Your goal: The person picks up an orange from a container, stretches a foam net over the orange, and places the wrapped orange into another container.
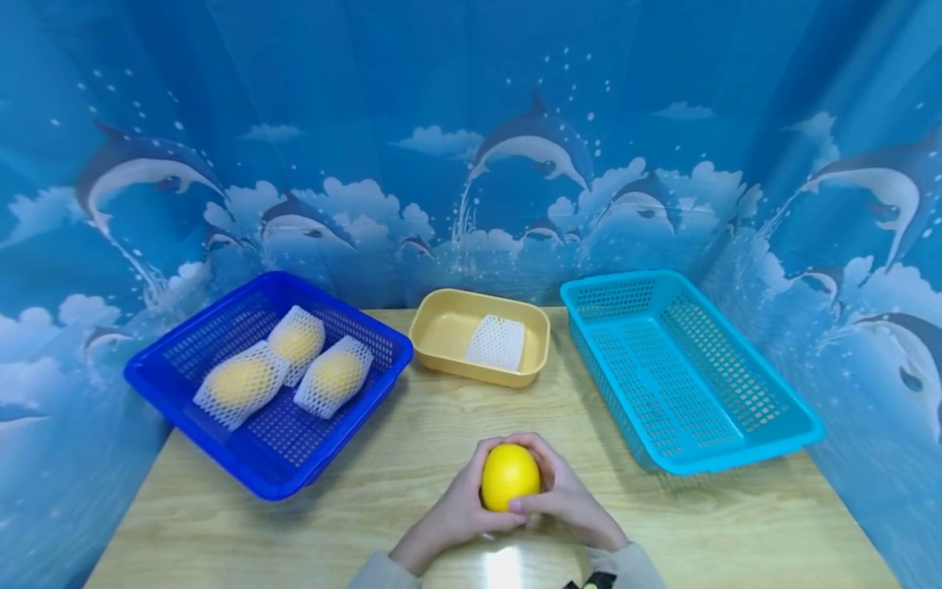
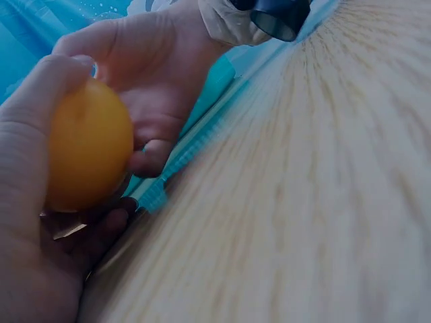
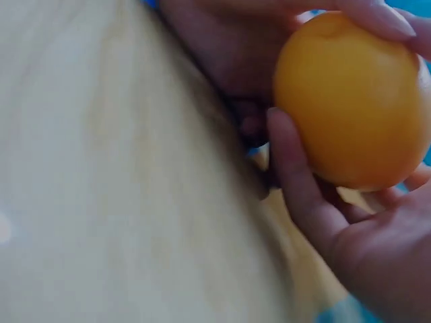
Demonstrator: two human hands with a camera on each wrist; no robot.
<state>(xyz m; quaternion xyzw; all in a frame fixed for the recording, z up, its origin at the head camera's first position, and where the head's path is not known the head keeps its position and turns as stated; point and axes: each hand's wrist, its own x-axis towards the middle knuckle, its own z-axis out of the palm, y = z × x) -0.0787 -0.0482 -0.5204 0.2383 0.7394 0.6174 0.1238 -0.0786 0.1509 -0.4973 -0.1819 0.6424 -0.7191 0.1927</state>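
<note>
Both hands cup one smooth, round yellow-orange fruit [image 1: 510, 477] close over the front middle of the table. The left hand [image 1: 465, 501] curls its fingers and thumb round the left side. From the right, the right hand [image 1: 567, 496] grips it, its thumb across the lower front. In the left wrist view the bare fruit [image 2: 89, 148] shows between the two hands. The right wrist view shows the fruit [image 3: 350, 101] between fingers and thumb, with no net on it. Some fingertips are hidden behind it.
A dark blue basket [image 1: 268, 489] on the left holds three yellow fruits in white foam nets [image 1: 334, 376]. A beige tray [image 1: 441, 321] at the back holds a flat white foam net [image 1: 496, 342]. On the right stands a turquoise basket [image 1: 666, 384]. A dolphin-print curtain [image 1: 383, 106] encloses the wooden table [image 1: 368, 458].
</note>
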